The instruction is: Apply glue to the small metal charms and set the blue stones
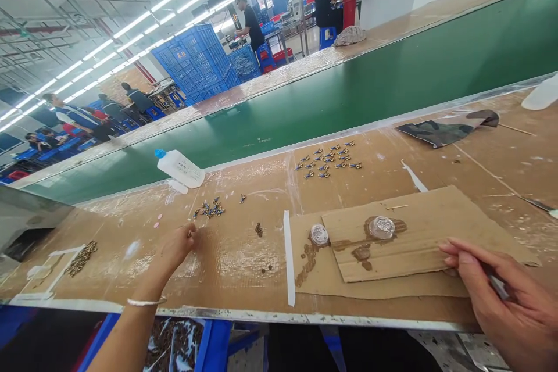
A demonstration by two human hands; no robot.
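Note:
My left hand (175,249) is over the brown work surface with its fingers curled together. Whatever is between those fingertips, if anything, is too small to make out. Just beyond it lies a pile of small blue-and-metal parts (211,209), with one more part (243,198) apart on the right. My right hand (492,288) is closed, thumb and fingers together, at the right edge of a cardboard sheet (418,250); its contents are hidden. On the cardboard sit two small clear dishes, the right one (382,227) amid brown wet stains and the left one (319,235).
Several blue-and-metal parts (330,158) lie in rows behind the cardboard. A white bottle (181,168) with a blue cap lies near the green conveyor belt (270,122). Brown bits (82,258) are heaped at left. A camouflage cloth (449,128) lies at right. People work in the background.

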